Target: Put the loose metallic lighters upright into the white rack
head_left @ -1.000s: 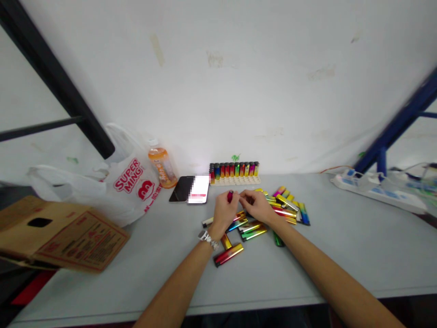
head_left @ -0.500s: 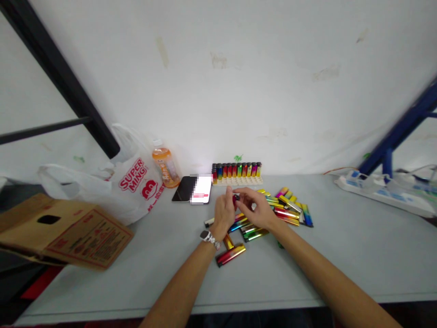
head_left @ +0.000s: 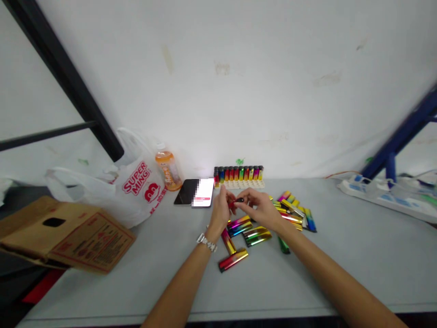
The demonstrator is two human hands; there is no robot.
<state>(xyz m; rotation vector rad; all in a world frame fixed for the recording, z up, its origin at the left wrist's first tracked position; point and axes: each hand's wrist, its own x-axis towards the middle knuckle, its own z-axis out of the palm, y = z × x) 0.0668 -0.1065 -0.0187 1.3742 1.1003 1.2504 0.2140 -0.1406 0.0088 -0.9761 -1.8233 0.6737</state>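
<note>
From my remote post I see the left hand point(head_left: 219, 212) gripping a red lighter point(head_left: 232, 204), the right hand point(head_left: 263, 210) pinching its black end, above a gray table point(head_left: 375, 255) strewn with metallic lighters point(head_left: 234, 260), upright lighters point(head_left: 236, 174) standing in a white rack point(head_left: 246, 185) beyond.

Fingers point(head_left: 252, 196) partly hide the red lighter point(head_left: 239, 200).

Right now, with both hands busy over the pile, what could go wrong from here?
The red item held between the left hand and right hand could slip and drop among the loose lighters.
The right forearm might nudge the green lighter lying close by.
A careless reach forward could knock the upright lighters in the white rack.
</note>
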